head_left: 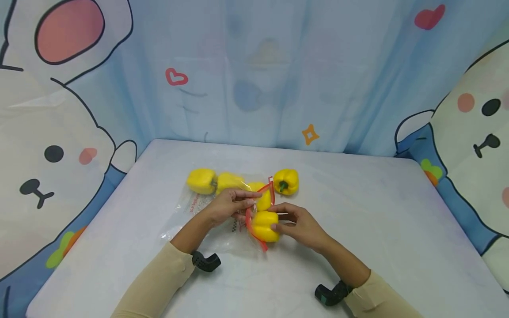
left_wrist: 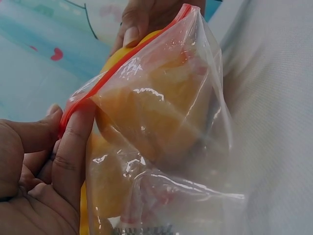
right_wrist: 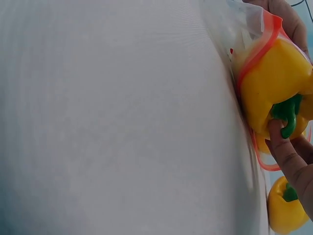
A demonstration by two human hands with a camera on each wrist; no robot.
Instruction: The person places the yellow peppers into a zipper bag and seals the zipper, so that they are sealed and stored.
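My left hand (head_left: pixel 227 206) pinches the red zip edge of a clear plastic zip bag (left_wrist: pixel 168 112) between thumb and fingers. A yellow bell pepper (head_left: pixel 265 226) lies in the bag's mouth, partly covered by the plastic. My right hand (head_left: pixel 301 226) grips this pepper from the right, with thumb and fingers on its stem end. In the right wrist view, a fingertip is against the green stem (right_wrist: pixel 287 115). More yellow peppers (head_left: pixel 229 180) lie inside the bag, partly hidden by the left hand.
Another yellow bell pepper (head_left: pixel 286 182) sits outside the bag, just behind its red edge. A white-covered table (head_left: pixel 377 212) holds everything. Behind it hangs a blue curtain (head_left: pixel 254 88) printed with cartoon animals. Each wrist wears a black camera (head_left: pixel 207 261).
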